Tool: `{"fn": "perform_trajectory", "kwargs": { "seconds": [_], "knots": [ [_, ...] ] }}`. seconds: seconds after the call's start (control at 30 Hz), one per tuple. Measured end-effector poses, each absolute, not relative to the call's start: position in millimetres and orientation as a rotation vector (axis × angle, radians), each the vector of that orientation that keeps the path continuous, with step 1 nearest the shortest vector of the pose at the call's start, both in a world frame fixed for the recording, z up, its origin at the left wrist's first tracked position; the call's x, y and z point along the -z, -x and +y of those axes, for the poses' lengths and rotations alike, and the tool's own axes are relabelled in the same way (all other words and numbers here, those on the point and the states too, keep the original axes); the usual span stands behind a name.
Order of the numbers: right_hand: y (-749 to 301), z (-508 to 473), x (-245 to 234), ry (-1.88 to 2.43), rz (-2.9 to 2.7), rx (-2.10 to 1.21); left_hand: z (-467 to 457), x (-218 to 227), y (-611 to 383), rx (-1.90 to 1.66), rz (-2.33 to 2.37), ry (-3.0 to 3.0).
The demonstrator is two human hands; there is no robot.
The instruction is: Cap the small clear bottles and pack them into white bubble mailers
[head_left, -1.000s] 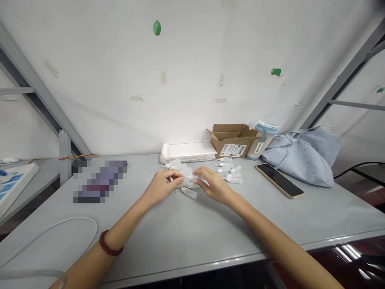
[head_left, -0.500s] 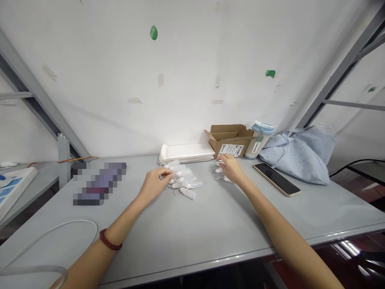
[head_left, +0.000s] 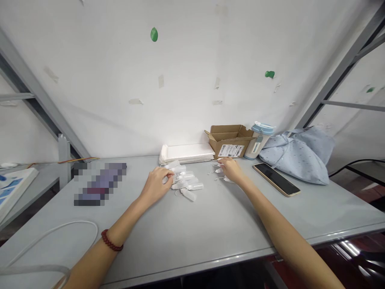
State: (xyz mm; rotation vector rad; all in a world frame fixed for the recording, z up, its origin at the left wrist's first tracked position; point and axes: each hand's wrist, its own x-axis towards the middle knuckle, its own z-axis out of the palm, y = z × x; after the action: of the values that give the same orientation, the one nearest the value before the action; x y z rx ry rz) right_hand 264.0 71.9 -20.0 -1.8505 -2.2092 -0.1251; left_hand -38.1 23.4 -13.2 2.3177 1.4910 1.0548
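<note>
White wall point(head_left: 192, 56) marked with tape scraps point(head_left: 136, 101) and green patches point(head_left: 154, 34) rises behind a grey table point(head_left: 192, 237). Along the back edge stand a stack of flat white packets point(head_left: 188, 153), an open-topped cardboard box point(head_left: 237, 141) with a printed label, a white tumbler point(head_left: 257, 145) with a blue lid, and a pale blue cloth bag point(head_left: 296, 160). A phone point(head_left: 276, 179) lies face up just in front of the bag.

Small translucent plastic bottles point(head_left: 189, 195), some with thin loops at one end, lie in a loose heap near the middle, in front of the packets. The left hand point(head_left: 155, 185) is at the heap's left edge, thumb and index finger curled close together; whether they pinch a bottle I cannot tell.

Well apart to the right, the right hand point(head_left: 232, 170) reaches over a smaller group of bottles point(head_left: 219, 170) in front of the box. Its fingers bend downward, and the hand hides whatever they may grip.

The step in hand appears to be handling bottles across two groups. The next move seems to call for a light fingertip pinch on one bottle, keeping its loop clear of its neighbours.
</note>
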Motion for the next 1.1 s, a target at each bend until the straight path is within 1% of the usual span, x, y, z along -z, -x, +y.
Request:
{"fn": "perform_trajectory", "kwargs": {
  "seconds": [0.47,0.9,1.1],
  "knots": [
    [-272.5,72.3,16.2,1.976,-2.195,0.129,20.1,8.4,35.5,-1.127,1.58,-2.195],
    [-272.8,74.2,17.1,2.033,-2.157,-0.086,20.7,14.6,33.7,-1.102,1.595,-2.202],
    [-275.0,75.7,20.9,1.973,-2.122,-0.129,20.6,16.1,32.7,-1.09,1.632,-2.185]
  ]
}}
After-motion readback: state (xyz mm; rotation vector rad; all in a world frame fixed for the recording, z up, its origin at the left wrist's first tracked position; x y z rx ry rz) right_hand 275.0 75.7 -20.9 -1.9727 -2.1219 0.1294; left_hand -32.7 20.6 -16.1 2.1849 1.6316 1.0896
